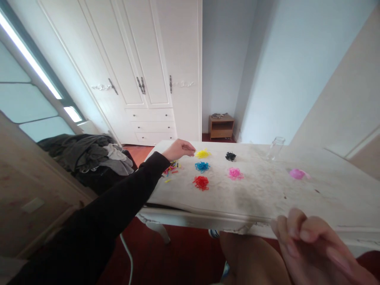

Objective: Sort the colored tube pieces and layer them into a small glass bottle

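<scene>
My left hand (182, 149) reaches across the table with thumb and fingers pinched together, right beside a pile of yellow rubber bands (203, 153). Whatever is between those fingertips is too small to make out. Closer to me lie piles of blue rubber bands (202, 166) and red rubber bands (201, 183). To their right are black rubber bands (230, 156) and pink rubber bands (235, 173). Mixed-colour rubber bands (170, 169) lie partly hidden under my left wrist. In the right foreground, my right hand (314, 241) is half curled, palm showing, holding nothing visible.
On the pale table (258, 186), a clear glass bottle (276, 148) stands at the far right and a pink-purple object (297, 173) lies nearer. A heap of clothes (89, 152) is left of the table. A white wardrobe (148, 59) and wooden nightstand (221, 126) stand behind.
</scene>
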Motion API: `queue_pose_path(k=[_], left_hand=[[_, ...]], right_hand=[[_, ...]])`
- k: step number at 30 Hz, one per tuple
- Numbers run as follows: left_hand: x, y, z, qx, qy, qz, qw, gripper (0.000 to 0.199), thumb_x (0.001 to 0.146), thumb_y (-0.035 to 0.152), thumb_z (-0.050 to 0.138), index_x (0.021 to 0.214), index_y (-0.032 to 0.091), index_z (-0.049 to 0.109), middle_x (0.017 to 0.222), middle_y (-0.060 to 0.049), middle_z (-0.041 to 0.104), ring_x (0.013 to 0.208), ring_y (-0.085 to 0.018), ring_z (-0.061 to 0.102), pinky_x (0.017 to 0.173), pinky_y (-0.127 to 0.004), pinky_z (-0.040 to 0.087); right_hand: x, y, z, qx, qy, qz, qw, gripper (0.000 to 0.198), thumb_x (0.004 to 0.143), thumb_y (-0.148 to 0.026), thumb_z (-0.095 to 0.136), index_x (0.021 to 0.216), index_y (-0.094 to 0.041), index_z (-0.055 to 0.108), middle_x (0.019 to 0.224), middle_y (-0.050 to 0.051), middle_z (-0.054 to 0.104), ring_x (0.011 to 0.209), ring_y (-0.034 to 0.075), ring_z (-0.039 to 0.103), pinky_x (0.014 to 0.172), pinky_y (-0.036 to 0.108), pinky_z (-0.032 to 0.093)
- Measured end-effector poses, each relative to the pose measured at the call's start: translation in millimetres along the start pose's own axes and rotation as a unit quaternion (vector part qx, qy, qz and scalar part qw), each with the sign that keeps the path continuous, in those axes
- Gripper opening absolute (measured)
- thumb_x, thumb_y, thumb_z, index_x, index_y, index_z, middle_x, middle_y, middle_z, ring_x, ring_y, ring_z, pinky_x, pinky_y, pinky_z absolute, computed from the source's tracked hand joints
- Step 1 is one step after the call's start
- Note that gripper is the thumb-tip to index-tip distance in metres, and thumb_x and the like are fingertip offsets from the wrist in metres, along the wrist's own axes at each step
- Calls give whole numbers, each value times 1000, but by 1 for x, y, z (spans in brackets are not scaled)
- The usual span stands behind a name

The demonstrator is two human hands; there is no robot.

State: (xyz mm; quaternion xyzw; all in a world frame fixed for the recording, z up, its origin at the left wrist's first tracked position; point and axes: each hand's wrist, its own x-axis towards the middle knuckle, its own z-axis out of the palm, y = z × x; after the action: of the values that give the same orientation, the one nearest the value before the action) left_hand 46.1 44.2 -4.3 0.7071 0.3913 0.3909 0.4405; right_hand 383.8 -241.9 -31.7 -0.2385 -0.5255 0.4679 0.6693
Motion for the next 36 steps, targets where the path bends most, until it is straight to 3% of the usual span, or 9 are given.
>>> queue_pose_path(k=[2, 5, 10, 17, 20, 24, 26, 28, 36], left_hand=[[16, -1, 18, -14, -48, 5, 999, 37, 59, 33, 94, 82, 9, 76, 74, -11, 79, 70, -19, 76, 74, -31, 63], [36, -5, 34, 1, -132, -1, 991, 34, 57, 27, 95, 78, 9, 76, 72, -11, 78, 68, -19, 77, 68, -27, 62], [48, -13, 38, 25, -215, 24, 976, 24, 63, 24, 90, 78, 10, 77, 78, -12, 80, 73, -20, 78, 70, -25, 62], [44, -17, 35, 90, -197, 87, 972, 16, 69, 22, 86, 80, 11, 81, 80, -11, 80, 72, -17, 77, 71, -22, 60], [40, -17, 32, 101, -191, 84, 973, 15, 70, 21, 85, 81, 11, 82, 79, -11, 80, 70, -16, 76, 70, -22, 60], [37, -18, 28, 84, -182, 70, 977, 18, 70, 23, 86, 83, 11, 82, 80, -11, 81, 71, -17, 77, 72, -24, 62], [36, -18, 29, 64, -177, 62, 980, 21, 68, 24, 88, 83, 10, 82, 80, -11, 80, 70, -18, 77, 72, -26, 62], [35, -17, 32, 48, -172, 58, 982, 23, 67, 26, 89, 83, 10, 81, 78, -11, 80, 69, -18, 76, 70, -26, 62], [27, -10, 47, 41, -139, 83, 986, 28, 68, 34, 90, 78, 11, 78, 73, -8, 77, 64, -15, 71, 62, -23, 58]], right_hand=[[29, -4, 11, -30, 35, 1, 999, 13, 89, -35, 64, 85, -26, 71, 75, 4, 52, 67, 19, 54, 57, 35, 42], [74, 0, 18, -49, 52, -58, 996, 7, 85, -26, 68, 81, -22, 73, 75, 3, 54, 64, 15, 51, 56, 30, 39], [130, 18, 7, -90, 51, -90, 991, 8, 81, -19, 67, 78, -21, 74, 77, 2, 58, 64, 13, 53, 59, 29, 39], [211, 67, 20, -186, 25, -75, 979, 10, 83, -26, 67, 75, -21, 64, 71, -2, 58, 61, 13, 53, 61, 28, 41], [239, 97, 32, -316, -19, -81, 945, 10, 86, -26, 61, 76, -21, 61, 70, -2, 58, 65, 14, 54, 63, 29, 41], [245, 127, 36, -470, -123, -133, 864, 11, 87, -18, 56, 76, -20, 58, 79, 2, 61, 74, 16, 55, 68, 30, 41], [237, 135, 34, -503, -161, -135, 839, 13, 88, -16, 57, 76, -20, 59, 79, 2, 62, 76, 17, 56, 71, 30, 41], [228, 138, 31, -504, -179, -122, 836, 12, 88, -17, 60, 76, -19, 61, 79, 3, 65, 77, 17, 58, 72, 30, 42], [221, 140, 25, -434, -194, -65, 877, 4, 82, -14, 71, 80, -16, 73, 76, 3, 73, 68, 14, 62, 67, 27, 46]])
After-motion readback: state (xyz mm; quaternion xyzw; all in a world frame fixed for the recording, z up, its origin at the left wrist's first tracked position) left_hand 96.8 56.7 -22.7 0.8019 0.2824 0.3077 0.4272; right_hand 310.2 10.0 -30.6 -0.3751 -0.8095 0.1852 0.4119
